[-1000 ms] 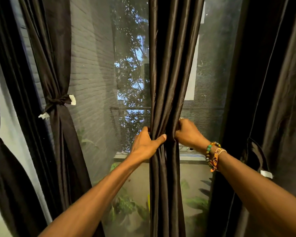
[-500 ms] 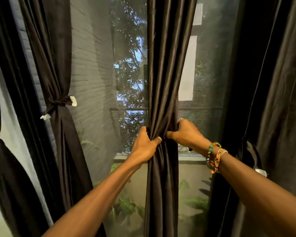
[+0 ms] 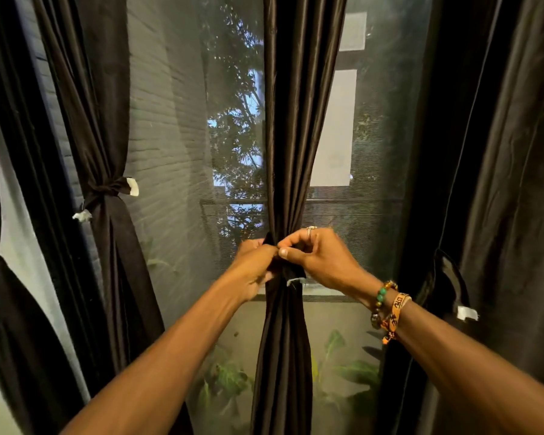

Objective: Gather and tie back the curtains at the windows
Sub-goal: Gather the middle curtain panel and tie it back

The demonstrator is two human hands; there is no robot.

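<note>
Head view: a long dark-brown satin curtain panel hangs in the middle of the mesh-screened window, bunched into a narrow waist at about sill height. Around that waist sits a dark fabric tie band with a small white tag.

The left hand grips the band on the curtain's left side. Its fingers are curled in, though blur hides exactly how they lie. The right hand, with a ring on one finger and beaded and woven bracelets at the wrist, pinches the band's other end. Its thumb and fingers are pressed together on the cloth just beside the left hand. The hands meet in front of the gather, most likely so the ends can be crossed and drawn tight without the folds spreading.

To the left, a matching brown curtain is already cinched by its own knotted band. On the right, a third dark curtain hangs loose with its looped band dangling unused, so I judge that one remains to be tied.
</note>
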